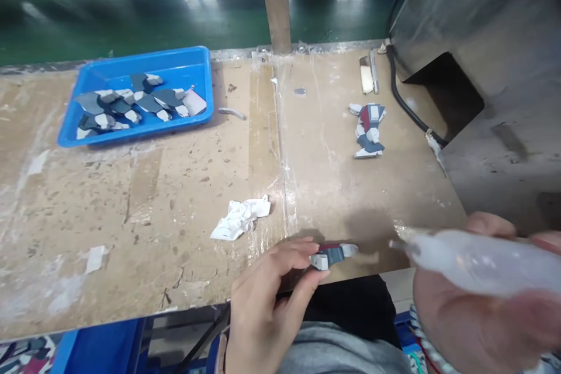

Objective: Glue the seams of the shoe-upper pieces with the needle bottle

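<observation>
Near the table's front edge, my left hand (274,289) pinches a small grey, white and red plastic part (335,253) between thumb and fingers. My right hand (482,304), at the lower right, grips a translucent squeeze bottle (486,260) with a thin nozzle. The nozzle points left toward the small part, with a gap between them. Part of the right hand is blurred and cut off by the frame edge. Crumpled white tissue (241,217) lies just beyond my left hand. Farther back on the right rests a group of grey, white and red plastic pieces (370,128).
A blue tray (209,82) at the back left holds several grey and white parts. A metal box (504,128) with a dark opening and a black cable (403,102) bounds the right side. A curved grey strip (232,113) lies beside the tray. Blue bins (99,347) stand below the table.
</observation>
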`<state>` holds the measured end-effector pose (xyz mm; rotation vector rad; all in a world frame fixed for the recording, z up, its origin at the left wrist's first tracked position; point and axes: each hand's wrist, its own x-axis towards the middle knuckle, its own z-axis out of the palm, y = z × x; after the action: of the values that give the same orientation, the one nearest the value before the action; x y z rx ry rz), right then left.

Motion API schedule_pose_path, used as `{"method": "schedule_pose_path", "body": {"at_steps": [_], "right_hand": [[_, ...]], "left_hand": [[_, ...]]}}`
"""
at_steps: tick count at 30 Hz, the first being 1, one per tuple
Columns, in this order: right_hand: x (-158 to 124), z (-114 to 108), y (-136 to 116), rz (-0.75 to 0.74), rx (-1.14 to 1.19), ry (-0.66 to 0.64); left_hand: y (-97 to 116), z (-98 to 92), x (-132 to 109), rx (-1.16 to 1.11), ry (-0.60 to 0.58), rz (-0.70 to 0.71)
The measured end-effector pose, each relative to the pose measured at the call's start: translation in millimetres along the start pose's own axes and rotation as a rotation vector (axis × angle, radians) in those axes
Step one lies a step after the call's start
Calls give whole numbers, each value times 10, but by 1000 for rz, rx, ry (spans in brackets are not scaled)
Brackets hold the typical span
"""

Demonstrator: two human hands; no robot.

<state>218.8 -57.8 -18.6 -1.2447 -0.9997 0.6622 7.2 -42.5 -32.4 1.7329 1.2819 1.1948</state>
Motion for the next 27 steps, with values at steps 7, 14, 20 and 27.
{"method": "schedule_pose_path", "body": {"at_steps": [7, 14, 20, 27], "right_hand": [[270, -16, 57, 417, 262, -106], [378, 169, 282, -8, -298, -16], [343, 150, 374, -127, -384, -63], [-142, 374, -200, -374, -111, -457]], "left_hand": [[-10, -170, -17, -319, 6, -34], [151, -345, 77, -351, 97, 86], [185, -396, 97, -303, 126, 163], [266, -312, 117, -397, 91, 143]]}}
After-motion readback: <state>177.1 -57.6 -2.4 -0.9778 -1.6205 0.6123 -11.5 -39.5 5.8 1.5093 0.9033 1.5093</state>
